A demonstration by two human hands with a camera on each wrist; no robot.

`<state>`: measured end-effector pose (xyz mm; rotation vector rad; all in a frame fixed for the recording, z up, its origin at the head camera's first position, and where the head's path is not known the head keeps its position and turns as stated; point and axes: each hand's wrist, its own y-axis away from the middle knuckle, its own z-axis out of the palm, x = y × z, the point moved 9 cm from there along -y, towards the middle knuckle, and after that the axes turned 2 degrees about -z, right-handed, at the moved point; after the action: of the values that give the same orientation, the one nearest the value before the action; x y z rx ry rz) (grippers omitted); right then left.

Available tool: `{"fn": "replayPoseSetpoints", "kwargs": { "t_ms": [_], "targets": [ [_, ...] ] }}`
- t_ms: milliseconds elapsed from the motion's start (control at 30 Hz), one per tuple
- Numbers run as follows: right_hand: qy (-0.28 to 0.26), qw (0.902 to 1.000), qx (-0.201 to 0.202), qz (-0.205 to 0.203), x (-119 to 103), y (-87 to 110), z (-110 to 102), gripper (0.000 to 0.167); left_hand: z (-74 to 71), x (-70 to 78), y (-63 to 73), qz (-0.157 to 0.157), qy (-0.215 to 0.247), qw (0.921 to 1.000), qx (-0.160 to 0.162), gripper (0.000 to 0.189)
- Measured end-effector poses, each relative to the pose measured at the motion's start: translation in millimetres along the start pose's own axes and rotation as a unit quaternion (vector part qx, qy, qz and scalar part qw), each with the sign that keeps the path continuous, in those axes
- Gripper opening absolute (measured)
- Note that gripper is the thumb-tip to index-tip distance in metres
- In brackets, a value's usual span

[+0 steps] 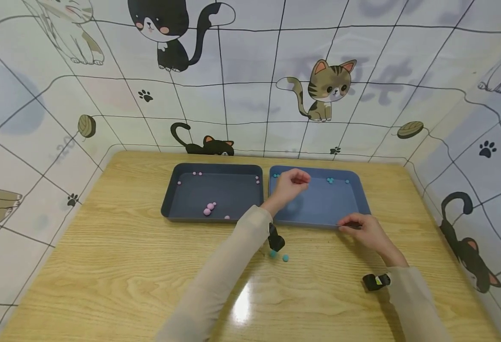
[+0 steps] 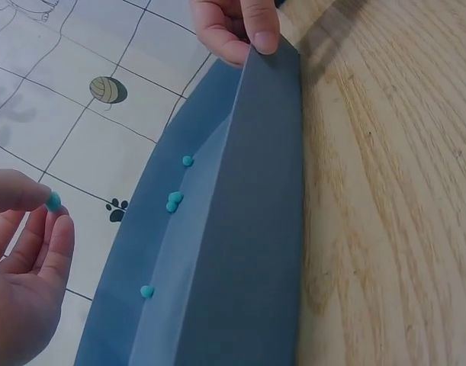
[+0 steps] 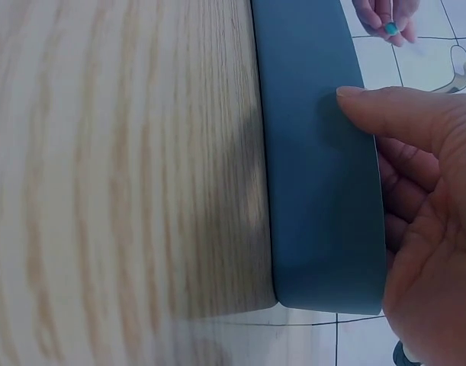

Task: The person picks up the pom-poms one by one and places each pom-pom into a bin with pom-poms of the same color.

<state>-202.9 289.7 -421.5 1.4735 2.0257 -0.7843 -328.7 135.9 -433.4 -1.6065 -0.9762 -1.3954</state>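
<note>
My left hand (image 1: 290, 186) is held above the blue tray (image 1: 318, 209) on the right. Between its thumb and fingertips it pinches a small teal ball (image 2: 53, 201), plain in the left wrist view. My right hand (image 1: 365, 230) grips the tray's near wall toward its right corner, the thumb (image 3: 362, 107) on the outer face and the fingers over the rim. Inside the tray, several small teal balls (image 2: 174, 201) lie along the far side, some touching each other. Two teal balls, one of them a loose ball (image 1: 286, 258), sit on the table by my left wrist.
A dark grey tray (image 1: 233, 190) stands just left of the blue one. Pink balls (image 1: 207, 212) of different sizes lie in it, a few touching near its front. Both trays rest on a wooden table (image 1: 126, 266), with a cat-printed cloth (image 1: 250, 104) behind and at the sides.
</note>
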Motion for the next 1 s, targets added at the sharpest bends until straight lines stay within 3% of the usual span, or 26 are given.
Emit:
{"fn": "replayPoseSetpoints", "kwargs": {
  "t_ms": [467,700,1000],
  "targets": [
    [0.005,1.0000,0.003,-0.001,1,-0.2,0,0.007,-1.9,-2.4,-1.0,0.000,0.001,0.9999,0.016,0.016],
    [0.007,1.0000,0.000,0.002,-1,0.5,1,0.007,-2.2,0.6,3.7,-0.004,-0.013,0.9999,0.006,0.014],
    [0.006,1.0000,0.004,0.007,42,-0.8,7,0.007,-10.0,8.4,15.8,0.025,-0.012,0.9996,-0.005,0.015]
  ]
}}
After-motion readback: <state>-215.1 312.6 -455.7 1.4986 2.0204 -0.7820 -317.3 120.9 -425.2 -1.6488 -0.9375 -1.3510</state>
